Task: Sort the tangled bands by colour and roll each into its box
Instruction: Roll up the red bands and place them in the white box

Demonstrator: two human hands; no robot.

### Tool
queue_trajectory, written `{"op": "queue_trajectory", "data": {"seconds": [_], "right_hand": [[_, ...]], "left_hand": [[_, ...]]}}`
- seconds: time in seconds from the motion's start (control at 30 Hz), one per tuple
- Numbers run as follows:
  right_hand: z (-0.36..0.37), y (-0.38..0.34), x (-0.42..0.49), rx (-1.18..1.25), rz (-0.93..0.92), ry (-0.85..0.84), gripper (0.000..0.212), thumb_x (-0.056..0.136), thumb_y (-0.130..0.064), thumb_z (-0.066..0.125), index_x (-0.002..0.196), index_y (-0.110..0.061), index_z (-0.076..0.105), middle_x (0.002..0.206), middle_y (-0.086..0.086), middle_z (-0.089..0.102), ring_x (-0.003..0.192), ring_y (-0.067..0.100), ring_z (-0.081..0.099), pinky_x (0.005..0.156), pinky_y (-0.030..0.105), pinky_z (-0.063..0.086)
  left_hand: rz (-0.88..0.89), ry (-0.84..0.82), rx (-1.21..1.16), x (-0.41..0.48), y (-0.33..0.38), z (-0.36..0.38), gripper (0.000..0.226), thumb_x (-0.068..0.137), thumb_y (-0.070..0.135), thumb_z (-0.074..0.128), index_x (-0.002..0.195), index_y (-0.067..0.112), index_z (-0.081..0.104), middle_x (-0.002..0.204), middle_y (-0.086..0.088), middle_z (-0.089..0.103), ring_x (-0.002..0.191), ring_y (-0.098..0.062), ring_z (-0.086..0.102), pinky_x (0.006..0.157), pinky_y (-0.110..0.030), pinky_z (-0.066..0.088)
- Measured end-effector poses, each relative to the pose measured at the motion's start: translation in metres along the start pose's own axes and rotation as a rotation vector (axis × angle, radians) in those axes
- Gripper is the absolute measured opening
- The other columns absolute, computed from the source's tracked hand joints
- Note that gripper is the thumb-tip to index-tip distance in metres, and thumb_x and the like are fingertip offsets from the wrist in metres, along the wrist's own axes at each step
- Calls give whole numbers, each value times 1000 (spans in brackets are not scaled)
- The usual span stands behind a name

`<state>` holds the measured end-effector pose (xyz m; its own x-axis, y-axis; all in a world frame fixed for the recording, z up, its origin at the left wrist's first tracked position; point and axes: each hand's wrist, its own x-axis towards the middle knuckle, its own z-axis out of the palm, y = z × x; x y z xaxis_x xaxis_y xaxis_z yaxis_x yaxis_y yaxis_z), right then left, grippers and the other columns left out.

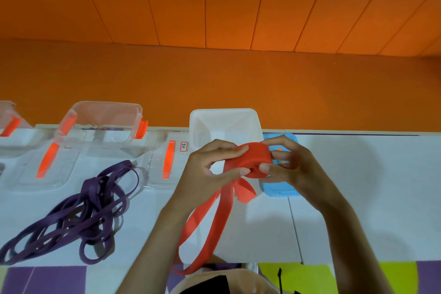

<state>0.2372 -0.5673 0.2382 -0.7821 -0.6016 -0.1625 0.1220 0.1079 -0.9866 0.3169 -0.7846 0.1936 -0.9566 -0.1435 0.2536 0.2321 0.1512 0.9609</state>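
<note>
A red band (250, 159) is partly wound into a thick roll, held above the table's middle. My left hand (212, 164) pinches the roll's left side, and my right hand (288, 162) grips its right side. The loose tail of the red band (210, 224) hangs down toward the table's front edge. A tangled heap of purple bands (78, 212) lies on the white table at the left. Behind my hands stands an open white box (224, 122). A clear box with orange clips (102, 119) stands further left.
A blue lid (281, 192) lies flat under my right hand. Clear lids with orange clips (164, 162) lie left of the white box. Another clear box (9, 117) shows at the far left edge. An orange padded wall rises behind the table.
</note>
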Motion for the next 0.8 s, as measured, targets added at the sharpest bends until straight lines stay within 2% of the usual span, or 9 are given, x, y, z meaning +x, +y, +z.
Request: {"op": "queue_trajectory", "data": {"seconds": [0.17, 0.3, 0.33, 0.47, 0.57, 0.6, 0.67, 0.73, 0.8], "right_hand": [[9, 10, 1, 212, -19, 33, 50, 83, -9, 79, 125, -2, 54, 118, 23, 75, 104, 44, 75, 88, 44, 63], [25, 26, 2, 463, 24, 16, 48, 83, -7, 79, 124, -4, 55, 124, 28, 70, 113, 45, 71, 94, 49, 61], [26, 27, 2, 443, 45, -4, 48, 82, -11, 82, 124, -7, 59, 125, 25, 70, 114, 43, 71, 93, 47, 61], [14, 21, 4, -33, 101, 19, 50, 74, -30, 92, 119, -36, 70, 121, -3, 75, 111, 24, 74, 84, 34, 63], [12, 14, 7, -137, 17, 94, 48, 73, -36, 95, 114, -43, 71, 116, -13, 75, 103, 14, 76, 80, 24, 62], [13, 13, 7, -127, -8, 114, 47, 72, -35, 94, 113, -41, 72, 115, -12, 75, 105, 14, 76, 80, 24, 62], [14, 16, 7, -7, -34, 126, 49, 74, -28, 92, 118, -28, 72, 118, -1, 76, 108, 24, 75, 84, 33, 64], [16, 22, 7, 176, -34, 93, 51, 78, -21, 87, 123, -13, 66, 123, 13, 74, 111, 36, 74, 89, 44, 63], [20, 26, 7, 350, 21, 31, 53, 79, -18, 84, 126, -9, 60, 127, 19, 70, 114, 43, 71, 91, 52, 61]], "left_hand": [[-24, 141, -142, 1, -1, 6, 41, 77, 33, 88, 117, 31, 79, 125, 2, 74, 124, -25, 68, 101, -34, 59], [-56, 85, -192, 5, 3, -6, 42, 75, 29, 90, 115, 39, 81, 122, 5, 77, 119, -21, 72, 100, -29, 59], [-60, 62, -171, 7, 3, -11, 41, 75, 29, 90, 114, 39, 81, 121, 6, 78, 117, -20, 73, 99, -29, 59], [-55, -43, 21, 12, 4, -18, 40, 77, 39, 90, 115, 39, 79, 117, 15, 77, 116, -15, 72, 100, -28, 58], [-38, -21, 46, 14, 6, -7, 38, 78, 39, 91, 113, 39, 75, 116, 15, 76, 117, -15, 71, 101, -25, 57], [-35, 4, 13, 14, 5, -5, 37, 78, 35, 92, 112, 37, 76, 117, 13, 77, 119, -18, 71, 102, -28, 57], [-25, 21, -45, 14, 3, -3, 37, 79, 28, 91, 114, 31, 79, 122, 8, 76, 122, -23, 69, 103, -35, 58], [-20, 5, -79, 15, 4, -5, 41, 79, 26, 89, 119, 29, 80, 119, 6, 72, 121, -25, 68, 101, -36, 59], [-20, 5, -100, 17, 8, -8, 42, 78, 26, 90, 119, 30, 80, 114, 6, 72, 115, -24, 69, 97, -34, 60]]}}
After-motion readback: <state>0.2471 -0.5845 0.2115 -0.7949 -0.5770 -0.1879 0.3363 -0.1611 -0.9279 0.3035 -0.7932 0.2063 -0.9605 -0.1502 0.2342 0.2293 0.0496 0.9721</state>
